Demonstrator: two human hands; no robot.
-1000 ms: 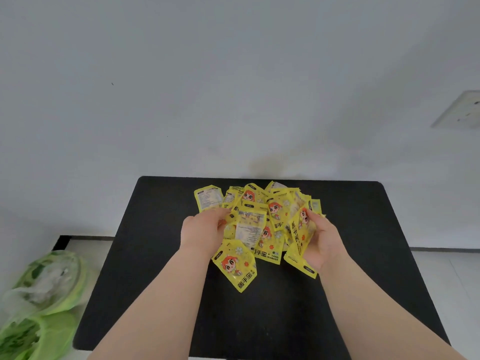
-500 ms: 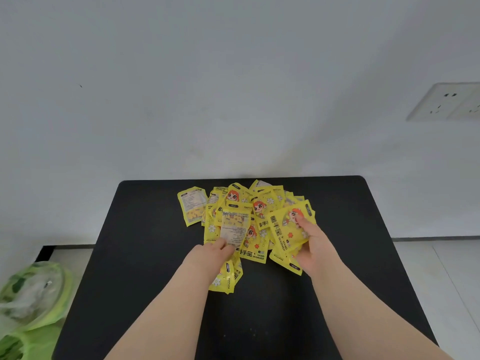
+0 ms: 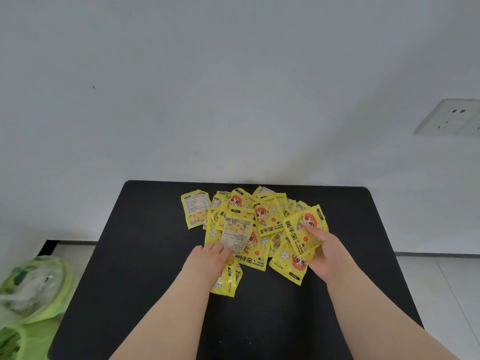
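Fingers of right hand curled, pinching face-up packet at right edge of pile on black table. Left hand on label-side packet, probably pinching; fingertips hidden. Risk: slick foil plus loose pinch drops packet; lifting drags neighbours off pile.

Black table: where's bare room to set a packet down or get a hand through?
Bare: left strip between the table edge and the lone packet; right strip beyond the right hand; near middle between the forearms. Crowded: the far-centre pile, where the left hand pinches a label-side packet and the right hand holds a cartoon-side packet.
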